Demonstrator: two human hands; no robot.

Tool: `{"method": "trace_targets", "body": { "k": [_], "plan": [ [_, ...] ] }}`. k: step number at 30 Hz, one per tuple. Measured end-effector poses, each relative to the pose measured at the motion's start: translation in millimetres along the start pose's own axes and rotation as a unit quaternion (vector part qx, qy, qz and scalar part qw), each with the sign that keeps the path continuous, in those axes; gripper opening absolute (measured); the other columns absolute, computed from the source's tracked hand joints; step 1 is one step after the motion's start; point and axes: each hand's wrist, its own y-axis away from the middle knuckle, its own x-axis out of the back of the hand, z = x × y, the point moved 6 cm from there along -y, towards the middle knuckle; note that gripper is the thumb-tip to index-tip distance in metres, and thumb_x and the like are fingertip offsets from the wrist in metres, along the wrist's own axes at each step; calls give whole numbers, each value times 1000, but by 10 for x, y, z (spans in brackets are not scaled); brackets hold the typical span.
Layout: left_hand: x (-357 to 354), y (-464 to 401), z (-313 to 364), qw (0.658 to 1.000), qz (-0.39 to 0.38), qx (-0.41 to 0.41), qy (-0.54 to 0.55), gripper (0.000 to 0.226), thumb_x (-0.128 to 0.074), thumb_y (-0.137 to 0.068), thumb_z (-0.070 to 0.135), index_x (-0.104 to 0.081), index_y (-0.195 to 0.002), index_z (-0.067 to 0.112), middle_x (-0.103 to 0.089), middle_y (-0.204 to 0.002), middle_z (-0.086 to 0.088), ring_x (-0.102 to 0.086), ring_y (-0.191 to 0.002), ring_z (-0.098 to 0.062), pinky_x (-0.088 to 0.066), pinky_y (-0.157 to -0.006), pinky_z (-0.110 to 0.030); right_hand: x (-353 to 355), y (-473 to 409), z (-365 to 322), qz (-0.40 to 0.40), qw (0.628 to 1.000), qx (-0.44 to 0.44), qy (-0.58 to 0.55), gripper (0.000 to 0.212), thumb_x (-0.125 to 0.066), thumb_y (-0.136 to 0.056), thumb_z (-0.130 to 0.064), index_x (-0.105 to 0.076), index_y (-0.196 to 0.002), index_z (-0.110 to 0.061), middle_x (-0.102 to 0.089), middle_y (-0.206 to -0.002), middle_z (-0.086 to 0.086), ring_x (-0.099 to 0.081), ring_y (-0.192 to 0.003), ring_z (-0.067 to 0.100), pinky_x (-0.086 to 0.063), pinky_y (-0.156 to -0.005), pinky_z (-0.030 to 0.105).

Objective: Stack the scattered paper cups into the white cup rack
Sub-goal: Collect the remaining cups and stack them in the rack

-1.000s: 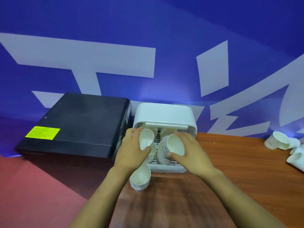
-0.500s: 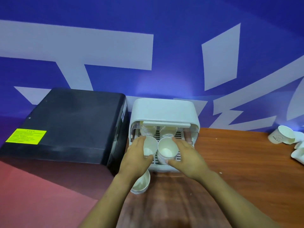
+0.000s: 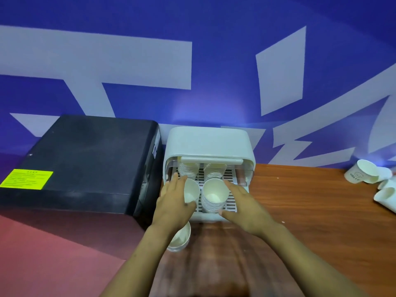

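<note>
On the wooden bench (image 3: 300, 211) by the blue wall sits the white cup rack (image 3: 209, 144), its slatted tray (image 3: 232, 202) pulled out. Both hands reach into it. The left hand (image 3: 173, 202) has its grip closed around one stack of paper cups (image 3: 190, 192). The right hand (image 3: 242, 204) has its grip closed around the other stack (image 3: 213, 198). Two more stacks stand behind, under the lid. One loose cup (image 3: 180, 239) sits on the bench under the left wrist. A big black box (image 3: 85, 159) is just beside the rack, on the left. More loose cups (image 3: 362, 174) lie far off to the right.
</note>
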Motion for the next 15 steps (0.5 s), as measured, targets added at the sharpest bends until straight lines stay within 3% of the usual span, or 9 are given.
{"method": "trace_targets", "body": {
  "k": [3,7,15],
  "plan": [
    [69,50,243,999,18,-42,9,71,-59,-87,29,-24,-148,27,-18,-158,4,-14,-145,-17,-19,-116,-33,111,175,48,10,1000,-11,16,79,-64,-85,-39,-19,-149,-29,-26,-153,-7,-33,-138,14,-34,-110,32],
    [-2,143,579,994,32,-96,39,65,-63,-84,27,-34,-143,25,-35,-147,4,-33,-134,-19,-30,-112,-33,258,457,236,11,999,-41,33,70,-63,-85,-39,-29,-145,-32,-36,-143,-9,-48,-124,12,-42,-102,36],
    [-589,455,1279,992,-38,-117,26,40,-57,-88,31,-52,-127,30,-59,-122,10,-55,-114,-10,-44,-94,-28,688,1118,890,25,996,-72,50,55,-59,-86,-47,-42,-136,-33,-43,-140,-8,-42,-128,9,-36,-106,28]
  ]
}}
